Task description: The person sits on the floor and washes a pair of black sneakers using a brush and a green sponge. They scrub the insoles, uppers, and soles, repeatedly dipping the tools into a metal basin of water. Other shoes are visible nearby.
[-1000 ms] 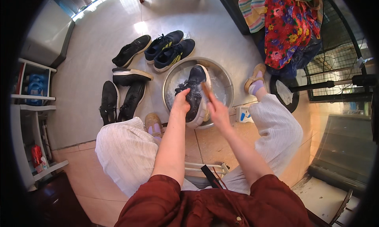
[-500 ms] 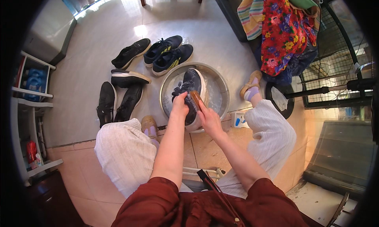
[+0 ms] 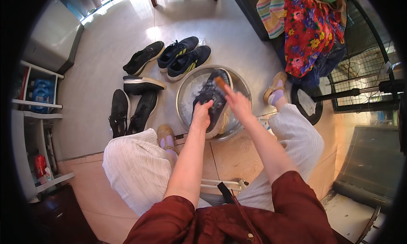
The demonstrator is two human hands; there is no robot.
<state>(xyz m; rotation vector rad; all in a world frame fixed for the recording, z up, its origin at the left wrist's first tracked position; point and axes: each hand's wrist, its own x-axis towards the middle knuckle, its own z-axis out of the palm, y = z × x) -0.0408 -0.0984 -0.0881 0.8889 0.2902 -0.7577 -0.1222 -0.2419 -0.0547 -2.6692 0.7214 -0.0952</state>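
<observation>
A dark lace-up sneaker (image 3: 218, 100) with a pale sole, flecked with suds, is tilted over a round metal basin (image 3: 179, 104). My left hand (image 3: 202, 115) is closed on the sneaker's near part, thumb on top. In my right hand (image 3: 238, 105) is a wooden-handled scrub brush (image 3: 220, 83), held at the far right side of the sneaker's upper. Motion smears the brush and the right fingers a little, and its bristles are hidden. Whitish, foamy liquid shows in the basin around the sneaker.
Dark sneakers with yellow stripes (image 3: 189, 65) stand beyond the basin. Several black shoes (image 3: 144, 110) lie to its left. My sandaled feet flank it. A floral cloth (image 3: 305, 36) hangs at the far right, above a round black base (image 3: 306, 105) with a pole.
My right hand has moved the brush away from me, toward the sneaker's far end. The sneaker has turned and tilted in my left hand. The whole view has shifted slightly.
</observation>
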